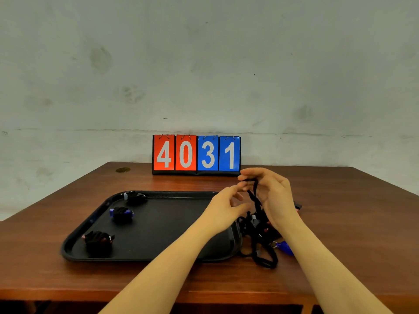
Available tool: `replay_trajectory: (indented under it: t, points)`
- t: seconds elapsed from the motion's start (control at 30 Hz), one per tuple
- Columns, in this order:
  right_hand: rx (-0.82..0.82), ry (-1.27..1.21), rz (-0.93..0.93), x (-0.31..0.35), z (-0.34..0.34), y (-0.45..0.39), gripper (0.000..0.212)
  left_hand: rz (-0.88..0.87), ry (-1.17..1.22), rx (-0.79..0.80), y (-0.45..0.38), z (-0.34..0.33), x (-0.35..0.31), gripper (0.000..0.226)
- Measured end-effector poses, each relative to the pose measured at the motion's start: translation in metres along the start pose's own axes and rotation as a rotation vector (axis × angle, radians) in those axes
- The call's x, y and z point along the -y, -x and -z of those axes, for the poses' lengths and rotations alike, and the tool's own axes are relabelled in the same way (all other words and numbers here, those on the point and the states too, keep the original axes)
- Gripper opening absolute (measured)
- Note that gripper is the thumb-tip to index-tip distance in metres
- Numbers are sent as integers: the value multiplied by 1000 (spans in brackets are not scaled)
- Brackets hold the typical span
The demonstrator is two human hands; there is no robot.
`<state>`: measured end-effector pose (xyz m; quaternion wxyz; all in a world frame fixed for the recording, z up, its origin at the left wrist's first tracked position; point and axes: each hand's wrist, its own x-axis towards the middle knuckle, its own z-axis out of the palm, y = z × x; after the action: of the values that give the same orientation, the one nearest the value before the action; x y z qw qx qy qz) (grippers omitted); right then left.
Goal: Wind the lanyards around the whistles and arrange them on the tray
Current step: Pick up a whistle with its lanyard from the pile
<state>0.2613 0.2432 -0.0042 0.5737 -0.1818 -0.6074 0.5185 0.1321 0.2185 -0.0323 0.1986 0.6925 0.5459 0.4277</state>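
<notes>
Whistles [269, 236] tangled beside tray [74, 234]

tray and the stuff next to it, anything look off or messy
The tray looks orderly: three wound whistles sit apart along its left side. The mess is right of it, where a tangled pile of black lanyards lies on the table, a blue whistle poking out. The right hand pinches one cord.
</notes>
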Motion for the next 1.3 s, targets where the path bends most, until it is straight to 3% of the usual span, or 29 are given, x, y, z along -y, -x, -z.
replay_trajectory:
  t: [0.2,0.37,0.53,0.6,0.7,1.03,1.2,1.3]
  points:
    - [-24,-64,6,8,5,9,26,20,56,22,5,-12,-13,4]
    - [-85,406,22,6,12,14,10,29,29,-168,6,1,-11,9]
    - [117,739,-92,-2,-1,14,24,-12,-87,-283,6,32,-18,11]
    - [168,807,-73,-5,-11,13,17,-24,-128,-314,7,43,-20,11]
    - [155,753,-37,-9,-20,7,4,-32,-138,-345,7,60,-20,8]
    - [133,485,21,-15,-55,-25,9,-22,-14,-392,6,101,-10,7]
    - [165,481,29,-24,-69,-44,5,10,177,-488,1,117,2,9]
    - [104,473,23,-35,-71,-53,16,27,155,-510,-6,122,12,10]
